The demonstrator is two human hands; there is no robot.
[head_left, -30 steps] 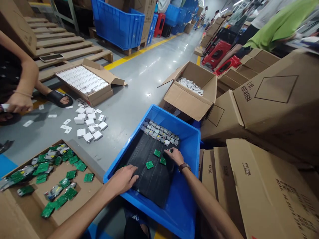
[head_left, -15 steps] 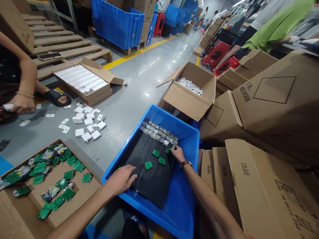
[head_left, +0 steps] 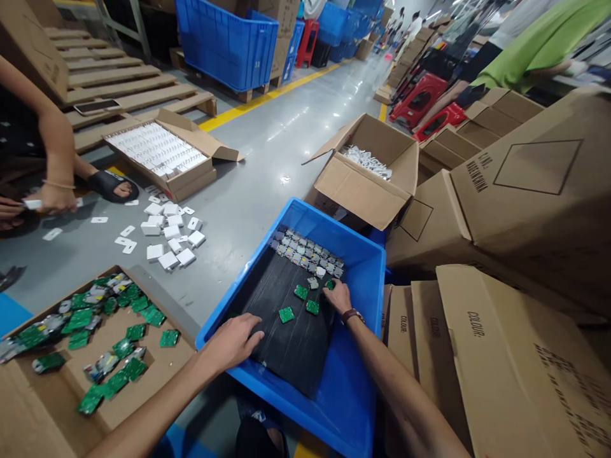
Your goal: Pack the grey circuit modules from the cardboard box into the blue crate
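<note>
A blue plastic bin (head_left: 356, 381) stands before me with a black sheet (head_left: 286, 356) inside it. Rows of small circuit boards (head_left: 305, 253), grey side up, line the far end of the sheet. Closer in lie several loose boards, among them a green circuit board (head_left: 286, 315) and a grey-faced one (head_left: 312, 283). My right hand (head_left: 338, 296) has its fingertips closed on another green circuit board (head_left: 330, 284) by the right end of the rows. My left hand (head_left: 233, 342) rests over the bin's left edge, fingers apart, holding nothing.
At left a shallow cardboard box (head_left: 102, 416) holds many green boards. White casings (head_left: 172, 232) lie on the floor near a box of white parts (head_left: 155, 149). A co-worker's hand (head_left: 57, 197) holds a white piece. An open carton (head_left: 365, 194) stands beyond the bin; cartons (head_left: 501, 356) crowd the right.
A grey-faced board now lies just below the rows, left of my right hand. That hand has shifted slightly and is at a green board; my left hand stays about where it was.
</note>
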